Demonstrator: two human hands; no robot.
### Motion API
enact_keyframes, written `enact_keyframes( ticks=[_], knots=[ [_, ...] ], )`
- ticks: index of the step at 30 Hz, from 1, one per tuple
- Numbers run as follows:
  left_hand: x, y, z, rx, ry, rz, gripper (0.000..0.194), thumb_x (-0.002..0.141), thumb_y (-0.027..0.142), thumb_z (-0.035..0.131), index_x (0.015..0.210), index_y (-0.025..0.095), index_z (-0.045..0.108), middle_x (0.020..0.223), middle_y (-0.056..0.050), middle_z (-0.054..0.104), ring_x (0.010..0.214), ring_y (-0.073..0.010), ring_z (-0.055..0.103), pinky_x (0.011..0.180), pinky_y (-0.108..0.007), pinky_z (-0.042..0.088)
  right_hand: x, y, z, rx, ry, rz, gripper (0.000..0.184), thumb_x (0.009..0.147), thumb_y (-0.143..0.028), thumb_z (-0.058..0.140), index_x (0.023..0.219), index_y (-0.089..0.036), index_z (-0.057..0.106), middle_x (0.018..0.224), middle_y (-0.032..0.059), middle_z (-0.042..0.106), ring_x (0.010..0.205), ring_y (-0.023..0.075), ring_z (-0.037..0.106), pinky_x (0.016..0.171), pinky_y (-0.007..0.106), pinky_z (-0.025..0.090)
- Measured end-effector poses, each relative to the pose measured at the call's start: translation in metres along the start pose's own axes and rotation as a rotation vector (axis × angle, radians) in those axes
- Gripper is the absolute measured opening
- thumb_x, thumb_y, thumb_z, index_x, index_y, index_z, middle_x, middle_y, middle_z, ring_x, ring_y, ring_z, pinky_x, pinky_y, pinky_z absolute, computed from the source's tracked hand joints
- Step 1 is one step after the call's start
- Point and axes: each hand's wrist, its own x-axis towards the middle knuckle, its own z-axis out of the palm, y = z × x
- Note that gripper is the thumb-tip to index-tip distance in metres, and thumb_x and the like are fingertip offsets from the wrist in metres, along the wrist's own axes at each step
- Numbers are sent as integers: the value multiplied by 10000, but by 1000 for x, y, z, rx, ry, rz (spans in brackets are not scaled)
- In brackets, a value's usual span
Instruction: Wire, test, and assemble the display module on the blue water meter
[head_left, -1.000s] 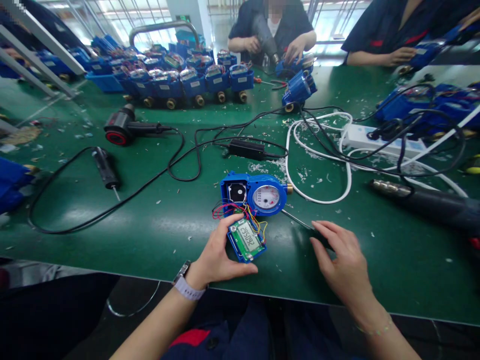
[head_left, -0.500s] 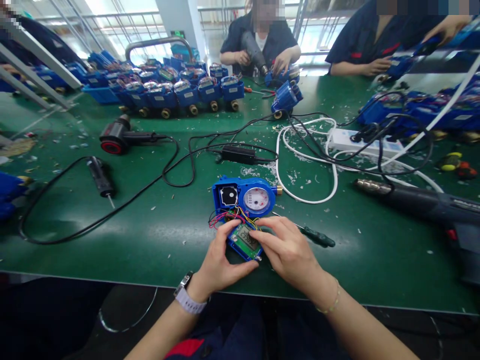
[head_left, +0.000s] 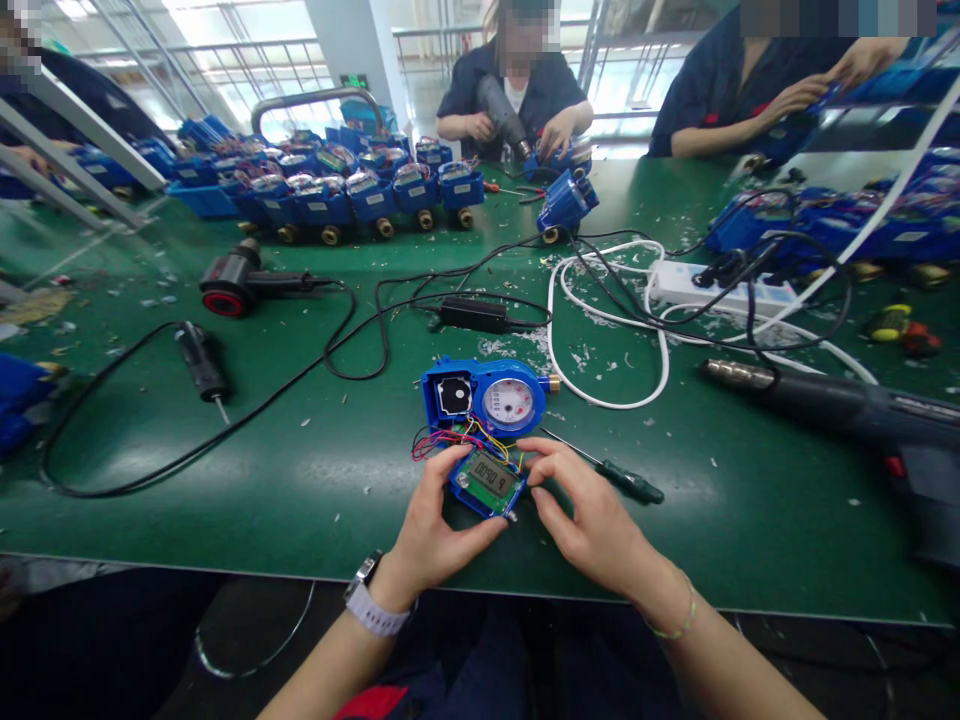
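Note:
My left hand [head_left: 439,515] grips a blue-cased circuit board with a lit-up number display [head_left: 490,478], thumb at its lower edge and fingers at its upper left. At the board's right side is my right hand [head_left: 585,505], fingers apart and curved, the fingertips close to the edge; whether they touch it I cannot tell. Red, black and yellow wires [head_left: 442,440] run from the board to a blue water meter [head_left: 487,395] lying just beyond, with a round white dial and a brass end. A green-handled screwdriver [head_left: 630,481] lies right of my right hand.
Heat guns lie at the right [head_left: 810,400] and left [head_left: 255,280], near a corded electric screwdriver [head_left: 201,360]. Black cables, a white cord and a power strip [head_left: 720,287] cross the middle. Rows of blue meters [head_left: 322,200] stand behind; co-workers [head_left: 517,100] sit across the table.
My right hand has moved off the display's face to its right side, its fingers spreading. The display's digits differ. My left hand still holds the board.

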Motion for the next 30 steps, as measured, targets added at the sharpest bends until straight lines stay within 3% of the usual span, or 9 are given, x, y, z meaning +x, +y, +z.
enact_keyframes(
  ticks=[2, 4, 8, 12, 17, 22, 25, 30],
  knots=[
    [0, 1, 1, -37, 23, -24, 711, 752, 395, 756, 1335, 232, 384, 1265, -122, 546, 1186, -293, 588, 997, -470, 512, -9, -2, 8, 58, 99, 40, 191, 880, -73, 452, 1020, -197, 488, 1296, 143, 523, 1216, 242, 513, 968, 447, 483],
    [0, 3, 3, -94, 38, -80, 714, 751, 431, 751, 1329, 235, 381, 1273, -124, 540, 1177, -291, 595, 995, -469, 515, -16, -4, 17, 74, 172, 48, 345, 874, -94, 471, 1206, -186, 457, 1387, 166, 441, 1275, 262, 460, 1005, 480, 463],
    [-2, 7, 8, -211, 65, -167, 713, 766, 473, 725, 1338, 231, 373, 1296, -131, 526, 1181, -292, 588, 998, -462, 514, -24, -2, 33, 97, 186, 56, 572, 884, -151, 552, 1414, -184, 339, 1422, 179, 407, 1288, 284, 449, 1023, 487, 464],
    [-3, 14, 6, -326, 40, -187, 650, 835, 474, 644, 1361, 221, 358, 1306, -145, 542, 1166, -295, 603, 990, -465, 524, -21, -2, 39, 230, 179, 159, 560, 863, -213, 646, 1372, -177, 415, 1286, 154, 561, 1142, 258, 581, 979, 425, 507],
    [-1, 36, -11, -308, -6, -221, 609, 916, 384, 549, 1449, 223, 302, 1332, -138, 577, 1146, -263, 632, 954, -403, 552, -9, -14, 36, 717, 157, 369, 505, 848, -273, 657, 1311, -176, 483, 1041, 84, 691, 892, 208, 674, 830, 348, 563],
    [1, 40, -20, -130, -104, -233, 367, 909, 311, 560, 1257, 199, 593, 914, -57, 728, 760, -181, 697, 713, -308, 593, -2, -14, 45, 1009, 169, 604, 341, 830, -456, 691, 1024, -175, 677, 897, 71, 711, 858, 253, 668, 758, 383, 575],
    [-1, 33, -17, -175, -109, -246, 318, 900, 288, 568, 1196, 187, 626, 798, -27, 709, 651, -147, 664, 626, -271, 569, -7, -12, 52, 1090, 156, 699, 299, 787, -422, 727, 958, -180, 690, 861, 55, 711, 808, 241, 672, 690, 356, 580],
    [-6, 31, -23, -202, -60, -201, 313, 883, 208, 589, 1194, 186, 615, 840, -31, 718, 690, -132, 664, 653, -245, 557, -21, -9, 47, 1398, 152, 996, 236, 786, -214, 689, 1007, -147, 637, 809, 50, 708, 653, 183, 666, 544, 281, 570]
  ],
)
